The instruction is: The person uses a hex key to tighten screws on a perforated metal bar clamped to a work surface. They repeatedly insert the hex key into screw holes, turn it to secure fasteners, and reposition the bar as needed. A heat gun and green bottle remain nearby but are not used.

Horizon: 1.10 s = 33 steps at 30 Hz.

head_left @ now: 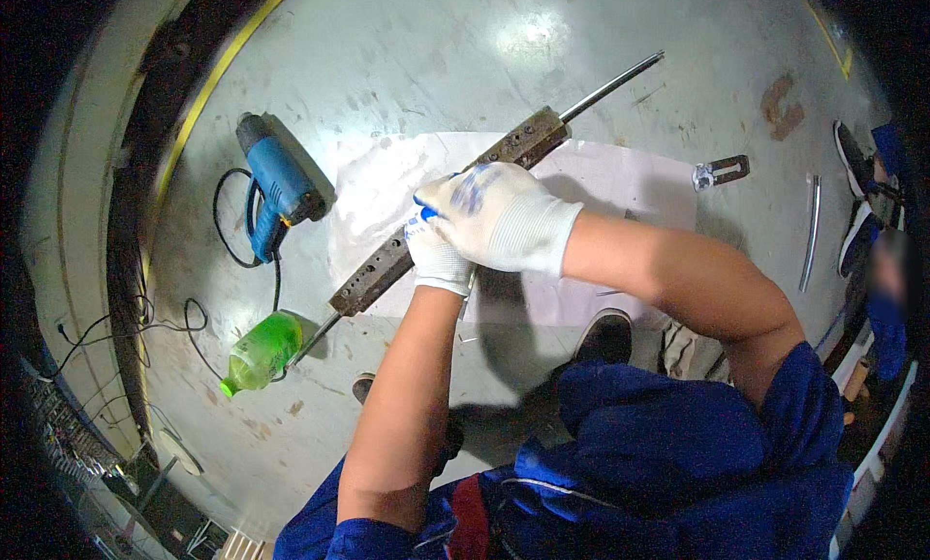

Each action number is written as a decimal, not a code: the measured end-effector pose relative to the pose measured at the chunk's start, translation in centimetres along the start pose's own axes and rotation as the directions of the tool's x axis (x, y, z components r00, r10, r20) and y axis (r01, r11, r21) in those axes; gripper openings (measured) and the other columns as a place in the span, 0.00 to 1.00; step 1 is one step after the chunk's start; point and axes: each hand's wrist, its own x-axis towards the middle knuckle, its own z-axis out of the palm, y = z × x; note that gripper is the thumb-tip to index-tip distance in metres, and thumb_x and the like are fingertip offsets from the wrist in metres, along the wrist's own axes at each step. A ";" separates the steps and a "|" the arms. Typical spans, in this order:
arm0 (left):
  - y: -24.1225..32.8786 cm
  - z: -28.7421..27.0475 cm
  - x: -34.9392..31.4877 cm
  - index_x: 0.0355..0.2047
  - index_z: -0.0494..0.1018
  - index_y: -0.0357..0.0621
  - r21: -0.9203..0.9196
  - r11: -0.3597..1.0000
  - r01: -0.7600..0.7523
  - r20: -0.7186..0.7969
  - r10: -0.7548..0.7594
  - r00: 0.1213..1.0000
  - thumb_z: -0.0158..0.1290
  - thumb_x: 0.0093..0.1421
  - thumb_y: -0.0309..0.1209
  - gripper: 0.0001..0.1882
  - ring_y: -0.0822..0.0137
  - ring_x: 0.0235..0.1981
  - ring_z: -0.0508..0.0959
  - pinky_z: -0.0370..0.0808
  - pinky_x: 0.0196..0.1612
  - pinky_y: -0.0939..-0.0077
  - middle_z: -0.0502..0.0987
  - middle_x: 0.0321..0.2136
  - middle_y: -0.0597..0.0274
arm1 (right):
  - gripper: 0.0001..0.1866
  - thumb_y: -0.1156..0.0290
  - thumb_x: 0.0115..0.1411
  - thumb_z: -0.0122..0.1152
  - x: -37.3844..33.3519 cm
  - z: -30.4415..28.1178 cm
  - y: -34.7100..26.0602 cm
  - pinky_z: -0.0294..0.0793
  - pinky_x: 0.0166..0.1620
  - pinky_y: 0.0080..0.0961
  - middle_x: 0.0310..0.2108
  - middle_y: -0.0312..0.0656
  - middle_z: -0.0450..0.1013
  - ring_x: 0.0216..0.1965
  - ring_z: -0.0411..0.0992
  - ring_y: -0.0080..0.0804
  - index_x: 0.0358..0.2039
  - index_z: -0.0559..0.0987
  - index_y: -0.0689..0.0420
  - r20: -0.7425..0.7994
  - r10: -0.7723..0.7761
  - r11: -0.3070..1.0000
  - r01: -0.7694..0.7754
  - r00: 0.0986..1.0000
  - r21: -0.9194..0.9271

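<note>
A long dark metal block [373, 275] with a row of holes lies slantwise over a white sheet [620, 177] on the floor. A shiny round rod [612, 84] sticks out of its upper right end, and a thinner length of rod shows at the lower left end. Both my hands wear white gloves with blue marks and meet over the block's middle. My left hand [436, 255] is closed there, its fingers mostly covered. My right hand [499, 214] is closed, overlapping the left from the right side. Whatever they grip is hidden beneath the gloves.
A blue heat gun [279, 177] with a black cord lies at the left, near a green bottle [262, 350] on its side. To the right are a slotted metal plate [722, 172] and a bent metal tube [812, 233]. Another person's shoes [852, 163] show at the right edge.
</note>
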 end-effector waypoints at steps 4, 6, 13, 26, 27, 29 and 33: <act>1.0 -0.7 -0.2 0.41 0.78 0.45 0.557 0.790 -0.257 0.042 0.282 0.958 0.57 0.60 0.29 0.09 0.44 0.39 0.83 0.79 0.42 0.54 0.82 0.38 0.46 | 0.18 0.59 0.66 0.57 0.9 -4.2 2.4 0.77 0.52 0.38 0.43 0.54 0.80 0.45 0.79 0.49 0.47 0.81 0.61 0.157 -0.078 0.943 0.022 0.985 0.332; 2.9 -0.8 -0.1 0.40 0.77 0.44 0.680 0.673 -0.289 0.079 0.326 0.942 0.58 0.56 0.28 0.11 0.41 0.36 0.81 0.78 0.41 0.50 0.80 0.34 0.47 | 0.20 0.60 0.64 0.60 1.0 -6.1 4.1 0.77 0.53 0.35 0.46 0.50 0.81 0.47 0.80 0.44 0.50 0.82 0.59 0.233 -0.188 0.906 0.077 0.954 0.416; 1.9 -0.9 0.4 0.44 0.80 0.51 0.498 0.782 -0.374 0.102 0.376 0.921 0.58 0.60 0.33 0.12 0.45 0.39 0.80 0.79 0.41 0.51 0.80 0.37 0.51 | 0.21 0.59 0.61 0.65 3.2 -6.9 4.2 0.78 0.52 0.33 0.46 0.44 0.84 0.46 0.81 0.35 0.51 0.84 0.54 0.473 -0.239 0.868 -0.031 0.848 0.495; 2.3 -2.2 1.1 0.44 0.77 0.49 0.532 0.747 -0.398 0.212 0.338 0.917 0.56 0.59 0.29 0.12 0.43 0.39 0.80 0.78 0.42 0.50 0.79 0.36 0.46 | 0.15 0.65 0.58 0.69 3.2 -4.1 4.2 0.78 0.44 0.24 0.35 0.40 0.82 0.36 0.78 0.24 0.41 0.84 0.61 0.387 -0.200 0.732 -0.125 0.900 0.670; 2.9 -2.1 0.9 0.44 0.77 0.49 0.531 0.762 -0.371 0.204 0.310 0.929 0.55 0.59 0.28 0.12 0.43 0.39 0.80 0.78 0.42 0.49 0.79 0.36 0.46 | 0.17 0.58 0.59 0.69 3.0 -4.4 3.7 0.77 0.48 0.31 0.38 0.48 0.82 0.39 0.80 0.33 0.40 0.84 0.59 0.341 -0.164 0.854 -0.041 0.926 0.519; 4.2 -1.9 0.4 0.45 0.76 0.49 0.580 0.769 -0.269 0.235 0.159 0.959 0.54 0.58 0.25 0.14 0.42 0.39 0.80 0.78 0.43 0.49 0.78 0.37 0.46 | 0.21 0.53 0.60 0.67 2.5 -2.4 4.1 0.78 0.50 0.38 0.41 0.51 0.81 0.42 0.80 0.48 0.45 0.83 0.57 0.202 -0.059 0.957 -0.002 0.977 0.291; 0.7 -2.5 0.7 0.44 0.79 0.51 0.494 0.817 -0.298 0.194 0.231 0.953 0.54 0.60 0.30 0.12 0.41 0.41 0.79 0.78 0.45 0.50 0.78 0.38 0.47 | 0.27 0.47 0.60 0.63 2.6 -2.4 3.3 0.76 0.55 0.43 0.46 0.51 0.80 0.50 0.78 0.54 0.50 0.82 0.55 0.099 -0.209 0.940 0.172 0.973 0.296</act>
